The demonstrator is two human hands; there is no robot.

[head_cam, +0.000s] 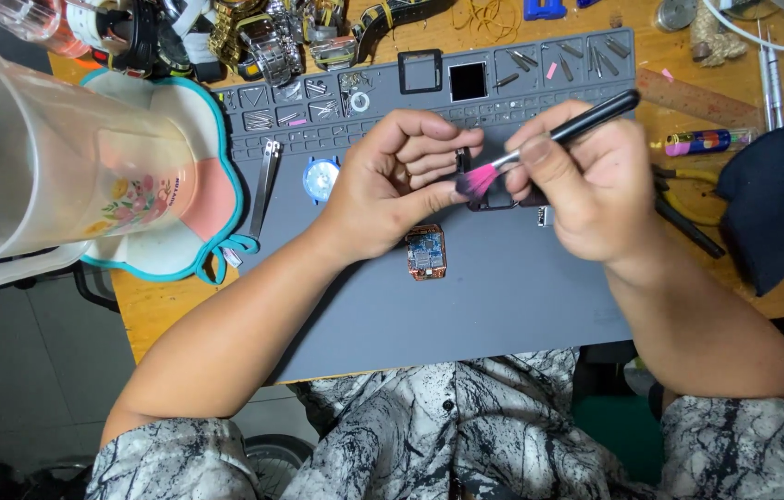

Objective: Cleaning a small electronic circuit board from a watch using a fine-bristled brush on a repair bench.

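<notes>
Two hands worked over the grey mat (pixel 503 306) on the bench (pixel 160 315). Nearest the person, a small bare circuit board (pixel 426 251) lay flat on the mat, just below the left hand (pixel 392 185): thin, light, likely fragile, best taken by its edges. Left hand was curled nearly shut, fingertips pinching a small dark part (pixel 462 159); what the part was could not be told. Right hand (pixel 586 185) was closed in a pen grip on a black-handled brush (pixel 549 139), pink bristles touching that part. Brush judged light, stiff handle, soft tip. A dark frame (pixel 494 202) sat under the hands, mostly hidden. Left of them lay a round blue-rimmed watch face (pixel 320 179) and tweezers (pixel 265 185). Farther back, the mat's tray section (pixel 429 93) held tiny screws: slippery, easily lost.
</notes>
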